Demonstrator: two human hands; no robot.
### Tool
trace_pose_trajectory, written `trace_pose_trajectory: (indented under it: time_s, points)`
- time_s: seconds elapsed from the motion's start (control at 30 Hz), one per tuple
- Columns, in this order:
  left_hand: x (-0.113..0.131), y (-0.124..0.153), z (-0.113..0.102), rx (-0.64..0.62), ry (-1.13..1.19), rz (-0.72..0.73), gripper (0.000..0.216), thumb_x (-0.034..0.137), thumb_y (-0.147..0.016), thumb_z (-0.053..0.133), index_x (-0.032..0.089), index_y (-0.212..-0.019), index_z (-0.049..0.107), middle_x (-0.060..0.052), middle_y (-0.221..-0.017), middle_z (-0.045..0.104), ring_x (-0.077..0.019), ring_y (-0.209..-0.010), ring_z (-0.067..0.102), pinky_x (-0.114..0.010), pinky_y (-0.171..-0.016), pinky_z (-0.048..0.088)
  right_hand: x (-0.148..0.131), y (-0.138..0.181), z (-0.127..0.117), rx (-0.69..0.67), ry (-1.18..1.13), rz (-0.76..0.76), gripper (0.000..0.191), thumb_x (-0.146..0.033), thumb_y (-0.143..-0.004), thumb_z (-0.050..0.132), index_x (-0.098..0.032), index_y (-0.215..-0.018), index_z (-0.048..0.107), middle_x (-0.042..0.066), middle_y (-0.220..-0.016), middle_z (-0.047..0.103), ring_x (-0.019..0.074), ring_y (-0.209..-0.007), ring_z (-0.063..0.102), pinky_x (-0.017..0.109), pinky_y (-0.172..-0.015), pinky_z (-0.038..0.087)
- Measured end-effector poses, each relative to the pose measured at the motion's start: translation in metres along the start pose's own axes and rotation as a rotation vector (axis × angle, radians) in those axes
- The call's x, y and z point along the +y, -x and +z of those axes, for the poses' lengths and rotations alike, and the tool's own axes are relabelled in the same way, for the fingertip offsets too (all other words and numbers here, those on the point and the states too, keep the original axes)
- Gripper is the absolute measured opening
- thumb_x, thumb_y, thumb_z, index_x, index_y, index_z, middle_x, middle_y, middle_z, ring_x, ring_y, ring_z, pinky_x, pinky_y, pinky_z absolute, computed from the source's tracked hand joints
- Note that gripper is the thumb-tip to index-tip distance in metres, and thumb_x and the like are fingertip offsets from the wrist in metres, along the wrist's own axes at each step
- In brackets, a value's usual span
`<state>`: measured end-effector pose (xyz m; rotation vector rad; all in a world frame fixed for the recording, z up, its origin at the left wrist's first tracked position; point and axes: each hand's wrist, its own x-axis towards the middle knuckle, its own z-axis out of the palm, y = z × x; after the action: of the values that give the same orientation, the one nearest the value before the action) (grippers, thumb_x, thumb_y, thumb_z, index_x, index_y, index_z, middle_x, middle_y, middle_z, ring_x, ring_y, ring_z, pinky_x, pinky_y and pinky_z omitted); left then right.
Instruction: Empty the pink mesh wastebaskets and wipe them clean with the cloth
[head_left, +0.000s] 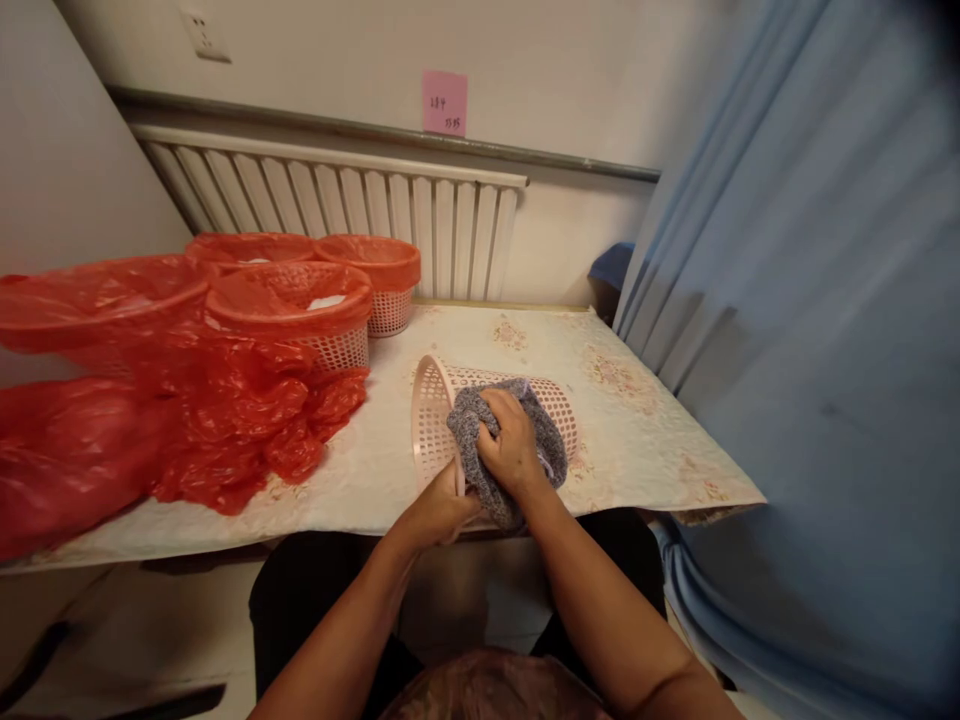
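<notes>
We had a pale pink perforated basket (432, 418) lying on its side on the flower-patterned table cover (652, 440), near the table's front edge, its mouth facing left. Our left hand (442, 508) was curled around the near side of the rim, pinching it between thumb and fingers. Our right hand (511, 440) was closed over a grey speckled cloth (551, 450) – bunched beneath the palm – and we had it pressed against the basket's upper side, some of the cloth lapping the rim.

To our left lay a heap of crumpled red plastic bags (240, 430), and behind it stood several baskets lined with red plastic (341, 349), white scraps showing in two of them. Beyond the table we had a white radiator (360, 205) and a pink note (445, 103) on the wall; a blue curtain (810, 350) hung at our right.
</notes>
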<state>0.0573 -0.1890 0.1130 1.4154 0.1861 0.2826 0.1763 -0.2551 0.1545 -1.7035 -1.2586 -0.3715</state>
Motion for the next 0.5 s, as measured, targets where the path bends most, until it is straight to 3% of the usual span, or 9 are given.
trace_pose_trajectory:
  time_s: [0.17, 0.33, 0.5]
  points:
    - [0.008, -0.002, 0.011, 0.022, 0.123, -0.023, 0.060, 0.023, -0.066, 0.076, 0.015, -0.121, 0.055, -0.010, -0.119, 0.066, -0.0295, -0.114, 0.059, -0.040, -0.096, 0.049, 0.001, 0.017, -0.014, -0.074, 0.063, -0.043, 0.048, -0.018, -0.079, 0.052, -0.016, -0.127, 0.054, 0.010, -0.125, 0.059, 0.0251, -0.116, 0.050, 0.043, -0.103, 0.039]
    - [-0.005, 0.002, 0.007, 0.022, 0.061, -0.091, 0.058, 0.022, -0.068, 0.073, 0.013, -0.123, 0.055, -0.008, -0.106, 0.070, -0.0285, -0.110, 0.060, -0.043, -0.097, 0.049, 0.015, 0.021, -0.009, -0.003, 0.130, -0.010, 0.043, -0.011, -0.078, 0.047, -0.015, -0.118, 0.059, 0.010, -0.106, 0.063, 0.0246, -0.103, 0.054, 0.041, -0.095, 0.044]
    - [-0.007, 0.000, 0.002, 0.012, 0.013, -0.021, 0.059, 0.025, -0.069, 0.073, 0.012, -0.124, 0.056, -0.011, -0.117, 0.067, -0.0297, -0.116, 0.058, -0.046, -0.105, 0.042, 0.057, 0.007, -0.015, 0.029, 0.222, 0.060, 0.040, -0.011, -0.076, 0.046, -0.015, -0.112, 0.061, 0.010, -0.103, 0.064, 0.0239, -0.100, 0.055, 0.037, -0.092, 0.045]
